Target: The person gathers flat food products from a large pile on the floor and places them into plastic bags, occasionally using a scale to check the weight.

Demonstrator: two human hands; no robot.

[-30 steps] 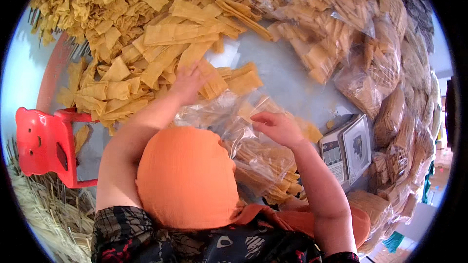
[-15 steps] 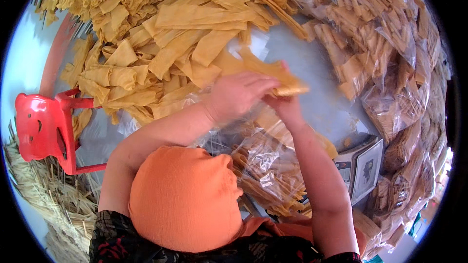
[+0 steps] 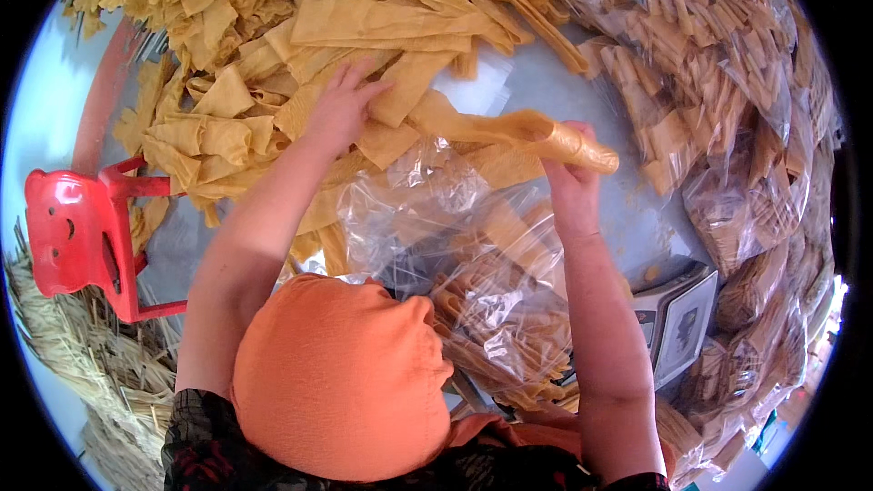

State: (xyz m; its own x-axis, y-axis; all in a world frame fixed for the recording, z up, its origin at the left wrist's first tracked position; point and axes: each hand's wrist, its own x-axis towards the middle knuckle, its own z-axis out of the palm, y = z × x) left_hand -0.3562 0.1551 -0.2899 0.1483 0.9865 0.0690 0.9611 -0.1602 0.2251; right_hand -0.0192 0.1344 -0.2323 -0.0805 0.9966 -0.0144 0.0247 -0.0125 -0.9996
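My left hand [image 3: 350, 105] reaches over a pile of flat yellow sheets [image 3: 373, 23], its fingers spread on or just above them with nothing gripped. My right hand [image 3: 573, 173] grips a long yellow sheet [image 3: 596, 150] rolled or folded at its right end, the rest trailing leftward onto the pile. Below and between my hands lies crumpled clear plastic [image 3: 409, 209], beside a clear bag [image 3: 496, 327] holding folded yellow strips. An orange cloth head covering [image 3: 336, 373] fills the lower middle, between my forearms.
A red plastic chair [image 3: 64, 236] stands at left, with pale dried stalks [image 3: 73, 345] below it. A scale [image 3: 682, 323] sits at lower right. Filled clear bags [image 3: 718, 73] are heaped along the right side. The grey surface [image 3: 637, 227] shows between them.
My left hand moved right to meet my right hand, then went back up-left onto the pile. My right hand took hold of a sheet and raised it toward the right.
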